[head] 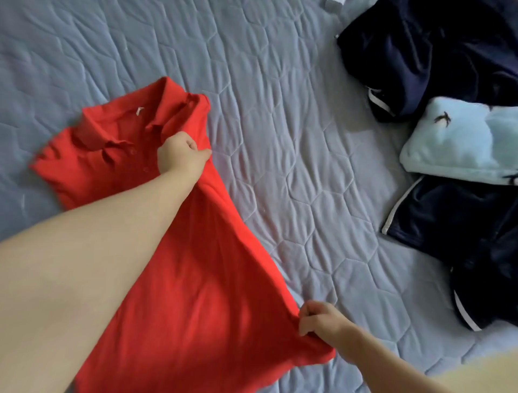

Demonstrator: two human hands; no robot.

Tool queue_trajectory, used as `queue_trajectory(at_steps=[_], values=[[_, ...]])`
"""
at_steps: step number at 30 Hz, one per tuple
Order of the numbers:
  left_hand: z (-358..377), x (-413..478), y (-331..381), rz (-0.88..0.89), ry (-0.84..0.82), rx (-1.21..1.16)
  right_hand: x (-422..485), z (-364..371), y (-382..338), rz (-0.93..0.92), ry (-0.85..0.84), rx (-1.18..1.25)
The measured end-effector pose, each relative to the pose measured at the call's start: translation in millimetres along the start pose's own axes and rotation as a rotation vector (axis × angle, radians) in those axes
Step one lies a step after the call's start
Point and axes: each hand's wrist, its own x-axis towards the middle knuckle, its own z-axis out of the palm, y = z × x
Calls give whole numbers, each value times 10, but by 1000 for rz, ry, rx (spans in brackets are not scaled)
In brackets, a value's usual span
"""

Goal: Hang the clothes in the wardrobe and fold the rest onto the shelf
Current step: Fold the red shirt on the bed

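Observation:
A red polo shirt (pixel 196 280) lies spread on the grey-blue quilted bed (pixel 280 140), collar at the far left, hem near me. My left hand (pixel 182 154) grips the shirt's right side just below the collar, fingers curled into the cloth. My right hand (pixel 322 322) pinches the same side's lower hem corner. The edge between the two hands is lifted and pulled taut above the quilt.
At the right edge of the bed lie dark navy clothes with white stripes (pixel 434 56), a folded light blue garment with a small bird print (pixel 462 140), and more navy shorts (pixel 462 238). A white item (pixel 335 3) pokes in at the top.

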Motion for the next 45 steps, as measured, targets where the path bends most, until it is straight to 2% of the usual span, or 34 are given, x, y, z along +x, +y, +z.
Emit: queue_trajectory(at_steps=[4,11,17,21,23,27,29,32,34,39,42,45], values=[[-350,76,-330,-254,74,-323,-220,460,-396,-29,-219,76],[-976,237,-1097,-515,157,-694,-133,1506,-815,-113,-514,-301],[-1249,335,-1766,-644,66,-998,-18,2151,-881,-165,-576,-515],[-1204,296,-2148,-663,113,-1061,88,2339,-866,-184,-568,-650],[-1146,271,-2301,-687,79,-1072,118,2372,-819,-188,-553,-706],[-1094,231,-2452,-663,-65,-1027,103,2477,-755,41,-606,-544],[-1098,161,-2484,-617,-82,-956,88,2537,-722,51,-588,-515],[-1083,-31,-2565,-598,-97,-963,38,2678,-708,100,-520,-337],[-1061,-198,-2634,-593,-124,-949,39,2779,-657,69,-410,-368],[-975,-670,-2743,-589,-200,-736,123,2830,-488,-40,-94,-393],[-908,-1099,-2822,-567,-327,-641,81,2823,-372,-64,-9,-386],[-845,-1583,-2965,-620,-496,-637,-3,2788,-237,-61,37,-383]])
